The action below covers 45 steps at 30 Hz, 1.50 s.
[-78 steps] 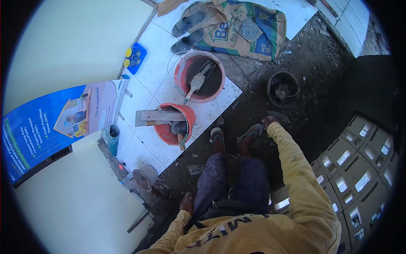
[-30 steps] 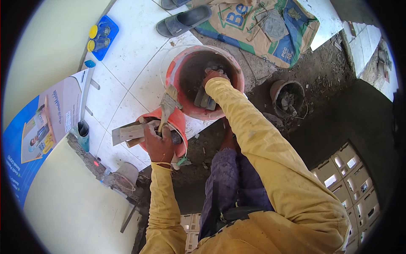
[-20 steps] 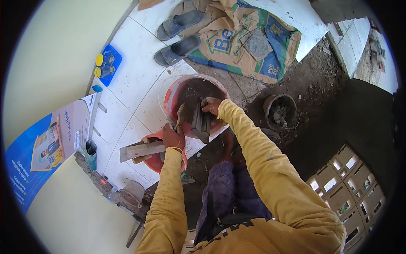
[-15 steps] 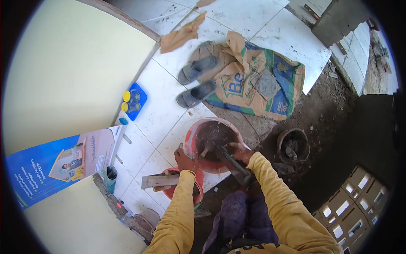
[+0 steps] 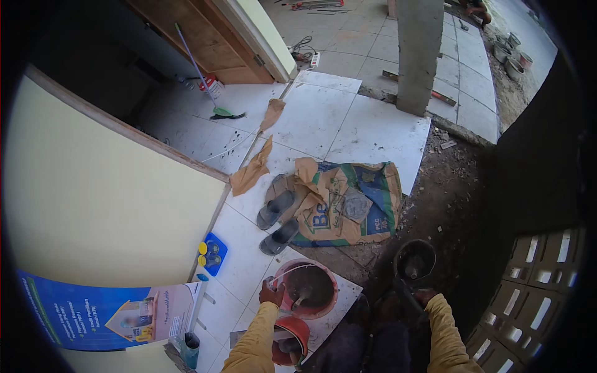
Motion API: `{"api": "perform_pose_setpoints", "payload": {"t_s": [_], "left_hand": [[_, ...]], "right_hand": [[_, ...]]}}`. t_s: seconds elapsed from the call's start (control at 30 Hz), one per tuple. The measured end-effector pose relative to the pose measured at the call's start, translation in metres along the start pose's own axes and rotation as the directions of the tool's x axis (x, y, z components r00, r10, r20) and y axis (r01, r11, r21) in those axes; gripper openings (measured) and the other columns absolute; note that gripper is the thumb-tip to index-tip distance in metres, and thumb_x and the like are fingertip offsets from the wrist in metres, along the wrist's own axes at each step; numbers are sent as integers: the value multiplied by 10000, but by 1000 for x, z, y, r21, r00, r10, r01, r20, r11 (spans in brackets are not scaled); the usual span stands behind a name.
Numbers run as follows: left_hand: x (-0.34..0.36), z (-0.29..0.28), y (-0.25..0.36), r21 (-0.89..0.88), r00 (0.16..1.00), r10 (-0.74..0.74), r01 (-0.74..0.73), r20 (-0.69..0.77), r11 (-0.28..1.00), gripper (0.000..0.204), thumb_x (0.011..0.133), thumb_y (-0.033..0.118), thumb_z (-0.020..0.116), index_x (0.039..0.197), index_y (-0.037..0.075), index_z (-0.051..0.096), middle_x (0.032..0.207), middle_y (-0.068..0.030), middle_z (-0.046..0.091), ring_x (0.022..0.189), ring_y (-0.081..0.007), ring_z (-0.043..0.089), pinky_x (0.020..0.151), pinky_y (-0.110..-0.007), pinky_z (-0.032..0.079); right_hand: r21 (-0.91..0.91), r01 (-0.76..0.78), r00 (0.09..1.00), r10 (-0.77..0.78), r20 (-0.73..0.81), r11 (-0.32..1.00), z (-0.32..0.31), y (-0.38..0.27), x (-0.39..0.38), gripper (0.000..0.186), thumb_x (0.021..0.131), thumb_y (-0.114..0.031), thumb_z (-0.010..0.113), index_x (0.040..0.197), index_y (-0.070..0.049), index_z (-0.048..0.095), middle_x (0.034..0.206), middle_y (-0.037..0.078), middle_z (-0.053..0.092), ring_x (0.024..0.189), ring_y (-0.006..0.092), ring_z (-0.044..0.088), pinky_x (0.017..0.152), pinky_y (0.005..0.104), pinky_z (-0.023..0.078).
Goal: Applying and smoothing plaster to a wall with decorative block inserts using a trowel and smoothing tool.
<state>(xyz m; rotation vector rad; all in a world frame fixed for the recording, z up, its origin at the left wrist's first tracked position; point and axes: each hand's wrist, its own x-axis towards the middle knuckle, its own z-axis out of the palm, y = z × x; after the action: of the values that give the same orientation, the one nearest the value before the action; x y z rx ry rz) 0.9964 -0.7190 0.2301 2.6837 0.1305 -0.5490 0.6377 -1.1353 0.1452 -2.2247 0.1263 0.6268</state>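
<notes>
A red bucket (image 5: 333,298) holding grey, wet-looking mix stands on a white tile in front of me, a tool's handle (image 5: 297,303) sticking out of the mix. At its left rim my left hand (image 5: 272,293) is closed on the bucket's thin pale handle (image 5: 292,270). To the right, my right hand (image 5: 425,297) is closed round a long dark flat piece (image 5: 407,298), blurred and of a kind I cannot make out. Its far end meets or overlaps the rim of a black bucket (image 5: 415,244) on the soil. A smaller red bucket (image 5: 300,328) with tools sits by my left forearm.
Ahead lie a torn cement sack (image 5: 339,217) and dark slippers (image 5: 277,210). A blue tray (image 5: 215,264) with yellow-lidded jars sits by the left wall, near a blue banner (image 5: 93,311). A concrete post (image 5: 418,56) rises farther off; perforated blocks (image 5: 522,292) stand at right.
My view has tilted up and farther ahead. My right hand has carried the dark piece from over the red bucket rightward to the black bucket. My left hand stays at the red bucket.
</notes>
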Motion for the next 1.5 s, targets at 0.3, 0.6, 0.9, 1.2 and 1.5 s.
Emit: {"api": "perform_pose_setpoints", "payload": {"t_s": [0.3,0.6,0.9,1.2,1.5], "left_hand": [[-92,7,44,276,974,220,-198,-51,940,829,656,356,752,1311,6,381,1224,-261,461,1144,-398,449,988,-443,382],[-186,85,169,184,921,369,-387,126,903,792,691,403,704,1324,30,407,1303,-266,403,1238,-430,357,1054,-475,299],[-177,82,224,-75,861,308,-304,404,950,648,820,317,645,1295,-48,397,1265,-238,486,1140,-296,515,953,-381,415],[-139,108,280,311,856,230,-400,463,862,522,787,323,671,1147,-30,537,1068,-200,591,953,-274,585,827,-384,459],[-157,203,676,-514,452,707,-487,543,706,540,888,240,567,1331,1,372,1164,-179,546,960,-238,566,832,-335,460]], "right_hand": [[663,-748,542,610,578,37,135,55,-159,510,888,-479,479,1192,-89,605,1202,176,588,1059,321,557,910,453,413],[470,-879,279,709,648,-84,209,49,-219,570,872,-523,496,1190,-63,602,1182,205,588,1070,372,543,918,492,399],[632,-774,396,745,537,-44,137,12,-244,696,787,-611,577,1179,-37,608,1155,189,604,1058,342,571,911,466,419],[746,-627,400,730,554,-223,123,-45,-269,685,783,-597,574,1181,-40,610,1210,185,580,1095,329,552,935,444,402],[761,-524,183,821,540,-383,155,-54,-240,593,829,-458,565,1302,-106,503,1345,178,465,1207,373,452,1022,445,347]]}}
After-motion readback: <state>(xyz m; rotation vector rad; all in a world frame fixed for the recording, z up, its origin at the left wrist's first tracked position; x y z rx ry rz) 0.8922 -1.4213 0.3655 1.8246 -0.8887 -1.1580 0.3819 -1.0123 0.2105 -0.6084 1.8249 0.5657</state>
